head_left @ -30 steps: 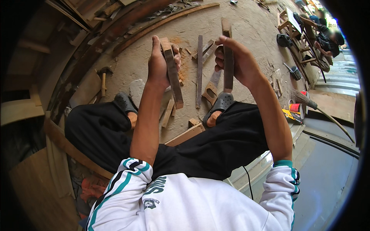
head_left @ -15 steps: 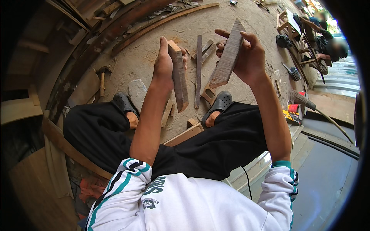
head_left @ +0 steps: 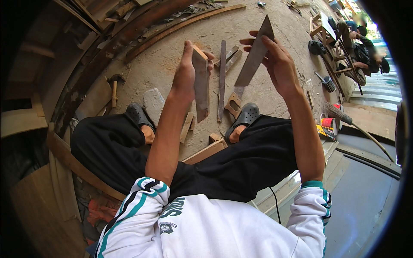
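My left hand grips a narrow wooden strip near its top; the strip hangs down almost upright in front of me. My right hand holds a second flat wooden piece with a pointed upper end, tilted so its broad grey face shows. The two pieces are apart, with a thin strip lying on the floor between them. My legs in black trousers and grey clogs are below the hands.
A hammer lies on the floor to the left, beside a flat stone. Wood offcuts lie between my feet. Curved planks line the far edge. A broom and another person on a wooden frame are at the right.
My right hand has lifted its wooden piece and turned it from upright to tilted with the flat face showing. My left hand has turned its strip slightly and raised it a little.
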The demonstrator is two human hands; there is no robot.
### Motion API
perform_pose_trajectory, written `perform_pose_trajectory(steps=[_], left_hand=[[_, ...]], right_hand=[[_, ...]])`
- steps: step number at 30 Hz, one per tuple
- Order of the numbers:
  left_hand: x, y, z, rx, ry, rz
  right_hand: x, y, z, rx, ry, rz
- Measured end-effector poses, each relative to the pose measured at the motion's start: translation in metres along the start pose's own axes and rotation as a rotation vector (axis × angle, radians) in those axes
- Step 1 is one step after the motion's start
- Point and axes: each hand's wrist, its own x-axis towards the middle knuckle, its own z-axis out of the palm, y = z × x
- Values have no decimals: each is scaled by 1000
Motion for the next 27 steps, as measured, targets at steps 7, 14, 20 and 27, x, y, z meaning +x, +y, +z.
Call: perform_pose_trajectory(steps=[7,14,20,27], left_hand=[[20,-4,-36,-696,420,-42],[30,3,-46,-774,593,36],[41,-13,-71,-931,418,16],[33,-2,-60,-957,460,-117]], right_hand=[[0,-1,-8,-266,248,6],[-7,-9,-24,-23,263,100],[-11,-20,-42,135,41,162],[-19,-18,-49,122,-29,269]])
